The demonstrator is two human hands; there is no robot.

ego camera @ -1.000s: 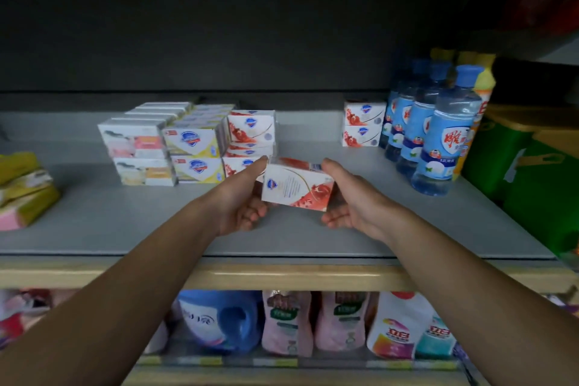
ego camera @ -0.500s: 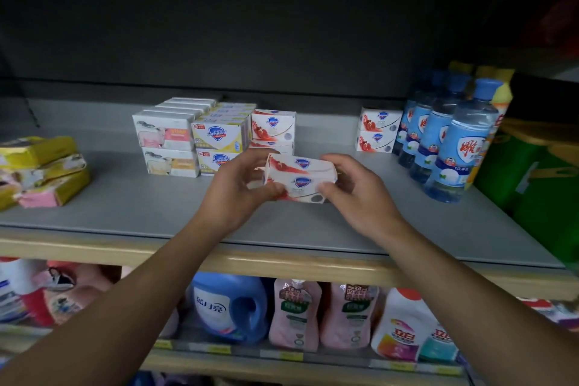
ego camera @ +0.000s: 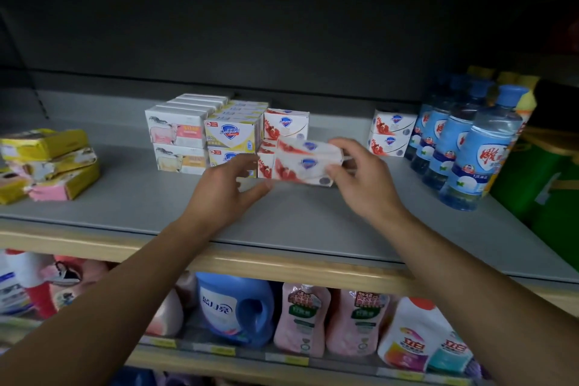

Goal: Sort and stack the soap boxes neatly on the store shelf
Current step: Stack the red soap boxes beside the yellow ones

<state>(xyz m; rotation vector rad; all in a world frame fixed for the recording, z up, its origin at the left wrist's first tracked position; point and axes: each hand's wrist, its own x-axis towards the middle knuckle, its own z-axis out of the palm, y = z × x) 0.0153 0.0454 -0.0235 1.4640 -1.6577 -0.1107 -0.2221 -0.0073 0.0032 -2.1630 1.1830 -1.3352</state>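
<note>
A red-and-white soap box (ego camera: pixel 305 163) is blurred by motion just in front of the red-and-white stack (ego camera: pixel 286 123) on the grey shelf (ego camera: pixel 131 197). My right hand (ego camera: pixel 360 175) pinches the box's right end. My left hand (ego camera: pixel 232 186) sits at the box's lower left corner with relaxed, spread fingers; I cannot tell whether it touches the box. Left of that stack stand yellow Safeguard boxes (ego camera: pixel 233 133) and white-and-pink boxes (ego camera: pixel 175 131), each two high in rows. Two more red-and-white boxes (ego camera: pixel 393 131) are stacked apart on the right.
Blue-capped bottles (ego camera: pixel 479 150) line the shelf's right side, with green containers (ego camera: pixel 545 188) behind them. Yellow wrapped soap bars (ego camera: pixel 47 163) lie piled at the left. Detergent jugs and pouches (ego camera: pixel 238 307) fill the lower shelf. A dark back panel closes the shelf.
The box has moved back and right, up to the red-and-white stack. My left hand has loosened from its left end, while my right hand keeps hold.
</note>
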